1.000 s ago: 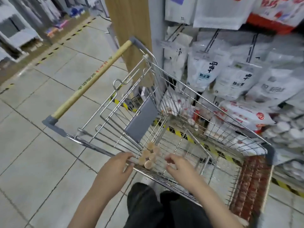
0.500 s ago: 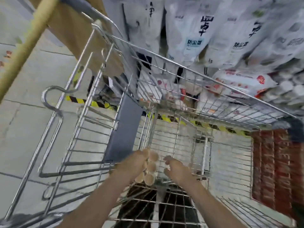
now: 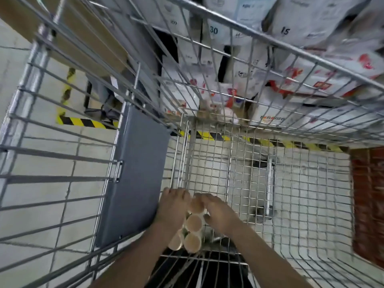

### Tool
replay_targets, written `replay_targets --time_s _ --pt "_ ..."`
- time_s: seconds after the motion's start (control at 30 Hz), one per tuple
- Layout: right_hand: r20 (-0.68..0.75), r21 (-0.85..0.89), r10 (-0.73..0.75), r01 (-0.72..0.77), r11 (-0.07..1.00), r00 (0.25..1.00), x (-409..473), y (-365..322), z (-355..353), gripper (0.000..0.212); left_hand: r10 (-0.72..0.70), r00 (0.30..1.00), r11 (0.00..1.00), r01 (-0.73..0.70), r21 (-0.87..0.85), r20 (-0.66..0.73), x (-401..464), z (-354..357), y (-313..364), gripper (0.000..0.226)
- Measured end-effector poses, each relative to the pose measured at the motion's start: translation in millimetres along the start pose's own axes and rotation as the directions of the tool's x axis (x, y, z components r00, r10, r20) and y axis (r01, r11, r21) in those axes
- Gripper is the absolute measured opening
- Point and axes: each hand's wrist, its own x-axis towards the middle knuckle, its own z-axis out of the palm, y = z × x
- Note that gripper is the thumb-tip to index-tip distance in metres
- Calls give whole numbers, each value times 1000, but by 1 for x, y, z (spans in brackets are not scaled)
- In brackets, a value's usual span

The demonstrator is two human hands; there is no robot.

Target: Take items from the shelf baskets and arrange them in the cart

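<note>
I see the cart (image 3: 291,183) from above, its wire floor under my hands. The pack of rolls (image 3: 192,229) lies there, long axis toward me, round ends up. My left hand (image 3: 172,206) and right hand (image 3: 218,213) clasp its sides.

Evenly and fairly brightly lit from overhead, without harsh glare; only soft shadows beneath the wire cart (image 3: 270,183). Heavily motion-blurred toward the edges, especially the white packages (image 3: 311,65) at upper right and the red panel (image 3: 367,204) at right. Strongly bowed by wide-angle distortion, cart wires curving outward. Sharpest near centre, around the hands.
</note>
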Motion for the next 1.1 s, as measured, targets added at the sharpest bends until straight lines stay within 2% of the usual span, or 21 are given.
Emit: replay_targets --time_s 0.1,0.23,0.3,0.37,0.47,0.53,0.6,0.73,0.8,0.93,1.0,1.1 --pt "-23 -78 -27 26 997 999 7 -1 4 67 -36 999 999 36 8 20 5 3 0 36" --pt "-38 -180 -11 4 984 999 8 1 2 56 -23 1000 999 23 28 15 7 1 0 39" --pt "-74 -108 26 -34 994 997 1 5 0 54 -14 1000 1000 14 -9 0 4 -2 1 37" --pt "-154 48 78 -71 996 985 -10 8 -4 50 -1 1000 997 -1 -72 -28 -2 -8 1 35" --pt "-225 277 215 -149 949 950 -35 9 -20 48 -26 992 956 -11 -292 -123 -18 -22 -1 34" --pt "-253 408 303 -183 895 919 -58 8 -36 49 -73 981 885 -20 -465 -182 -31 -40 -1 35" --pt "-312 513 354 -157 844 882 -89 3 -56 48 -98 967 816 -57 -576 -234 -47 -64 2 39" --pt "-448 749 453 46 662 771 -175 -21 -97 40 -92 947 650 -177 -739 -308 -95 -126 18 55" --pt "-506 782 492 137 608 709 -221 -36 -115 40 -116 930 515 -243 -822 -348 -119 -159 28 55" --pt "-612 777 565 289 559 553 -308 -58 -133 43 -149 890 220 -394 -892 -430 -165 -222 56 30" --pt "-637 771 613 362 524 468 -346 -62 -134 39 -133 884 74 -442 -894 -448 -185 -250 77 33" --pt "-677 726 645 465 506 355 -399 -67 -136 36 -60 854 -20 -519 -855 -517 -209 -288 117 42"
